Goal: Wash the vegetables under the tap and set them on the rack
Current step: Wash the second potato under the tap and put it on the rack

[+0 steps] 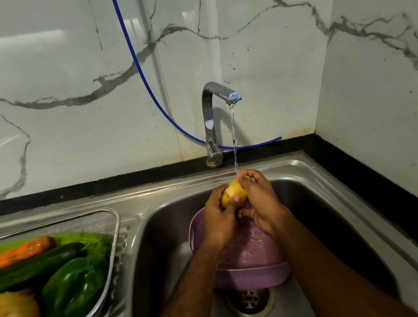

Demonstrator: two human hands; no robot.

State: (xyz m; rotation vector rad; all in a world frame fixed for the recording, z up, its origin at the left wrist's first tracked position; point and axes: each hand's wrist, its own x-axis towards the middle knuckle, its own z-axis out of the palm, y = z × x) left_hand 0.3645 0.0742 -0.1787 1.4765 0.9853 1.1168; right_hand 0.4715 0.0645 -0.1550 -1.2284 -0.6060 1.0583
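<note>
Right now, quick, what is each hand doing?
Left hand: grips the yellow potato under the running tap.
Right hand: grips the same potato from the other side.

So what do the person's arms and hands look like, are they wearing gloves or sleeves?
No gloves and no sleeves show. The left hand and right hand are both bare, and so are the forearms right down to the picture's bottom edge. I can see no rings, watch or bracelets. The hands look wet and shiny.
</note>
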